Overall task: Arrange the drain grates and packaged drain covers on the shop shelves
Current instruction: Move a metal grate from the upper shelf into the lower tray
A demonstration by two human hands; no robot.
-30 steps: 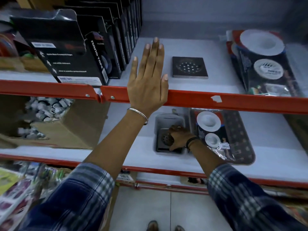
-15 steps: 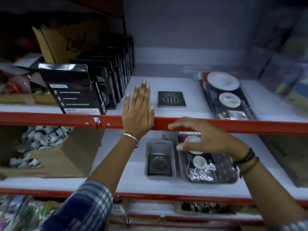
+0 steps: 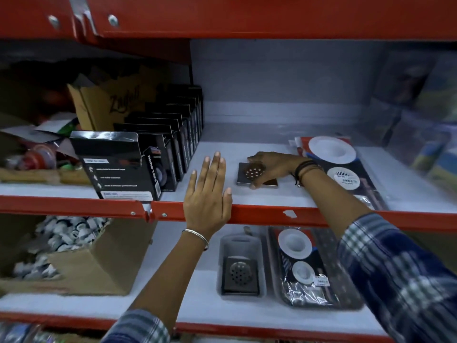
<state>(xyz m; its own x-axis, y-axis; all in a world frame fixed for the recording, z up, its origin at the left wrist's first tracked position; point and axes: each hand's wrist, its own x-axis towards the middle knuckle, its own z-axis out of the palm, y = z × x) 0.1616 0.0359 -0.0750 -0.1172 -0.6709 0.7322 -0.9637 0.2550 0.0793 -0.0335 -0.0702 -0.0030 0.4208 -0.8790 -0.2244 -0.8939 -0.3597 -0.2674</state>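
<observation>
A square dark drain grate (image 3: 247, 175) lies on the middle shelf. My right hand (image 3: 274, 165) reaches over it, thumb at its near edge and fingers at its far edge, gripping it. My left hand (image 3: 206, 194) rests flat and open on the red shelf beam (image 3: 321, 219), left of the grate. Right of the grate lies a packaged drain cover (image 3: 332, 151) with white round discs. On the lower shelf a grey bin (image 3: 223, 266) holds another square grate (image 3: 239, 271), and a second packaged drain cover (image 3: 304, 266) lies beside it.
A row of black boxes (image 3: 148, 164) stands on the left of the middle shelf. Below it sits a cardboard box (image 3: 99, 271) of white fittings. Blurred packages (image 3: 420, 115) stand at the far right. Another red beam (image 3: 247, 18) runs overhead.
My right hand left the grey bin on the lower shelf, rose over the beam and closed on the grate on the middle shelf. My left hand stayed on the beam.
</observation>
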